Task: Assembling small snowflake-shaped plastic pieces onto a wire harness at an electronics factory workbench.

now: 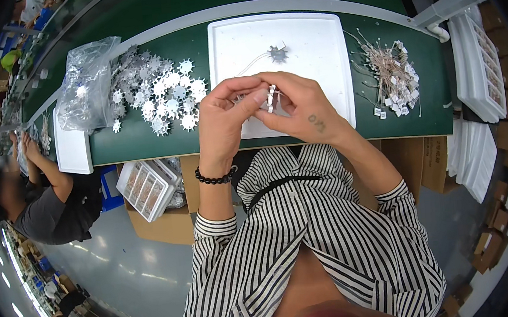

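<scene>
My left hand (pixel 223 115) and my right hand (pixel 300 100) meet over the near part of a white tray (pixel 318 36). Between their closed fingertips is a small silvery toothed metal piece (pixel 271 97), seen nearly edge-on and partly hidden by the fingers. Farther back on the tray lies a star-shaped metal piece (pixel 279 53) with a thin pale wire running from it toward my left hand. Left of the tray is a heap of star-shaped metal plates (pixel 169 102). To its right lies a bundle of thin wires with white connectors (pixel 393 75).
A clear plastic bag (pixel 84 92) sits on the green table (pixel 143 146) left of the plates. A grey rail (pixel 312 4) crosses behind the tray. Packed white trays (pixel 150 190) stand below at left, others (pixel 477 63) at right. A co-worker (pixel 44 197) works at far left.
</scene>
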